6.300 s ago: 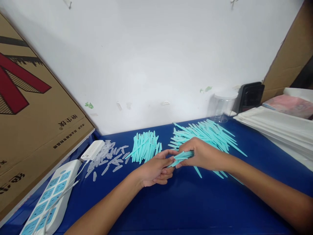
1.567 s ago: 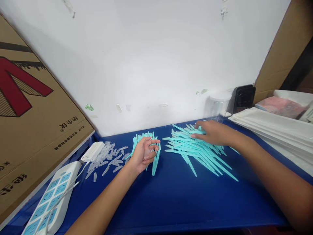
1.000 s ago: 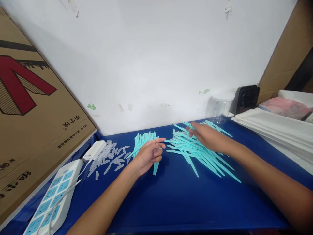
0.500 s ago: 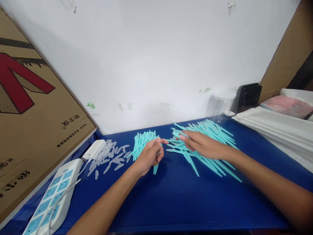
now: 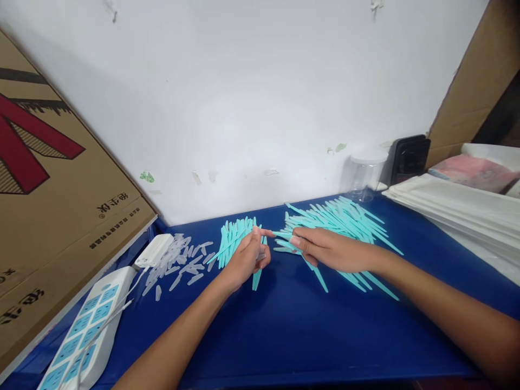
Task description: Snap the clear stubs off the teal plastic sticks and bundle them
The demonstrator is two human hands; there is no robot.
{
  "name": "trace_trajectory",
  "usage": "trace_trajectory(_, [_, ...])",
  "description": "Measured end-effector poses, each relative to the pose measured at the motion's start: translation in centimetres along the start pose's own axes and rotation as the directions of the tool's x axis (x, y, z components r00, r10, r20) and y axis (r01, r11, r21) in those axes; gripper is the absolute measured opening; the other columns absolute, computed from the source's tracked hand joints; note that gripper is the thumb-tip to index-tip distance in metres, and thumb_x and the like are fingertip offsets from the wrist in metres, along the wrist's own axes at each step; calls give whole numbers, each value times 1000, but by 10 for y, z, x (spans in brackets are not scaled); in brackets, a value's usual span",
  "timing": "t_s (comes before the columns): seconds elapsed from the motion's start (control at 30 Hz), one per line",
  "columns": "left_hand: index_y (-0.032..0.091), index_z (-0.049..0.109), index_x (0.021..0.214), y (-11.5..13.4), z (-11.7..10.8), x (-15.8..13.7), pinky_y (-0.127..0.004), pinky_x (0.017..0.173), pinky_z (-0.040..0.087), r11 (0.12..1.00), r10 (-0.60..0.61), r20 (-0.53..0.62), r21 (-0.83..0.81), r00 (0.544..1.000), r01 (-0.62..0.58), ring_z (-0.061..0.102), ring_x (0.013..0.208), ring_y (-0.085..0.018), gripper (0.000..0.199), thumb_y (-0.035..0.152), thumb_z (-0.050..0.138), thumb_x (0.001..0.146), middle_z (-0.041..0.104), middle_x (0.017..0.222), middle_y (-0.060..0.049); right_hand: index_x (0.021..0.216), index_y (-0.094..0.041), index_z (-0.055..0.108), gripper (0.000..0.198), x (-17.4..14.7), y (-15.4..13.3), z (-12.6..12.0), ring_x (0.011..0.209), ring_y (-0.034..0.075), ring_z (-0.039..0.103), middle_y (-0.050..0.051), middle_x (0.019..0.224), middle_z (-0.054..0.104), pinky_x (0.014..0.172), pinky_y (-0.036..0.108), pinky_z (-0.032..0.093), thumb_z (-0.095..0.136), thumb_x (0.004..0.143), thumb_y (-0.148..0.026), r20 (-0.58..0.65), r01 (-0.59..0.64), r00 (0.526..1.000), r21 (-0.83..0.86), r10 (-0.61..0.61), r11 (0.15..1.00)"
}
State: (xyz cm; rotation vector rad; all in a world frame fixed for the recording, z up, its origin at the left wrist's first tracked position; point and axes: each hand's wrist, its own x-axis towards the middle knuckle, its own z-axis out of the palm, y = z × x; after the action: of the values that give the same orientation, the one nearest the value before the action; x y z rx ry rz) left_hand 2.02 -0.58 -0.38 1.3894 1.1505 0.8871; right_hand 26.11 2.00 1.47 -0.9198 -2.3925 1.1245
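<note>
My right hand (image 5: 328, 249) pinches a blue-green stick (image 5: 283, 234) by the big pile (image 5: 343, 218). My left hand (image 5: 248, 257) points one finger beside the small pile (image 5: 233, 239). Clear bits (image 5: 174, 253) lie on the blue surface (image 5: 276, 336).

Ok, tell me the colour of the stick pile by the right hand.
The stick pile is turquoise, as the head view shows.

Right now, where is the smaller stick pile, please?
The smaller pile is left of centre in the head view, partly behind the left hand, beside the pale pieces.
</note>
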Motion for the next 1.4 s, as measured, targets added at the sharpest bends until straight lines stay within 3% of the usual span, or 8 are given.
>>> trace_trajectory(0.23, [19,58,113,3,3,-2,-19,42,18,997,-53,2,-47,999,53,33,44,-10,68,78,33,93,42,55,5,78,-22,45,48,0,0,2,65,16,50,-1,72,57,68,32,42,28,107,-57,-22,25,999,-10,-25,1000])
trace_trajectory(0.47, [17,58,122,0,0,-1,-20,41,19,999,-35,75,-20,997,36,25,39,-11,81,81,19,92,49,46,3,88,-22,51,39,4,3,4,58,14,47,-3,69,57,58,28,38,47,102,-58,-96,30,995,37,-26,999])
trace_trajectory(0.77, [9,52,134,-3,0,-3,-23,40,20,996,-88,135,22,987,86,24,35,-11,93,83,15,91,52,42,2,86,-23,51,41,5,2,4,70,19,64,0,76,63,63,30,44,57,94,-62,-159,41,987,121,-21,992])
trace_trajectory(1.0, [9,75,111,2,-2,-6,-25,44,24,995,-80,211,77,974,65,31,36,-11,90,75,16,97,43,39,2,79,-22,51,42,5,-1,-1,60,16,59,0,66,66,59,28,39,61,92,-61,-170,35,985,106,-17,994])
trace_trajectory(1.4, [13,81,102,5,-3,-8,-27,52,29,981,-32,260,193,965,-19,24,40,-12,85,72,21,99,34,40,4,81,-22,59,42,4,1,-3,55,15,54,0,65,67,54,28,34,69,85,-62,-175,-8,984,83,22,997])
